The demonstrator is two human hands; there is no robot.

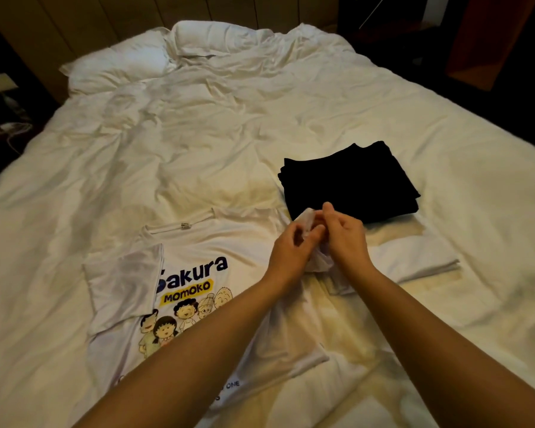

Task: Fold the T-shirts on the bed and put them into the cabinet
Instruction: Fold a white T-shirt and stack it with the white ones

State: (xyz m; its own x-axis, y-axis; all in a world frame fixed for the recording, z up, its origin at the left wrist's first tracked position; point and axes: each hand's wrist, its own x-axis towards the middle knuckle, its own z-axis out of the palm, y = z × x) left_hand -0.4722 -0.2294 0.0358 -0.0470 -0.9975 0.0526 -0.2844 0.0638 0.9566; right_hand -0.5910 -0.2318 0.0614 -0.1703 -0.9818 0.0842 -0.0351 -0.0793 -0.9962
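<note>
Both hands' fingers (314, 233) pinch the white T-shirt's (198, 304) sleeve, folded black shirt (352, 177) just beyond.

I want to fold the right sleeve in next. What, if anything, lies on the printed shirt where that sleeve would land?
Nothing visible does. Both hands, left hand and right hand, pinch the sleeve; the printed shirt's middle is bare. The black stack lies apart, beyond it.

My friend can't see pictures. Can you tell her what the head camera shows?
Two hands, left hand and right hand, pinch the right sleeve of a white cartoon T-shirt spread on a white bed. Its other sleeve is already folded in; a folded black T-shirt and a folded white T-shirt lie beside it.
</note>
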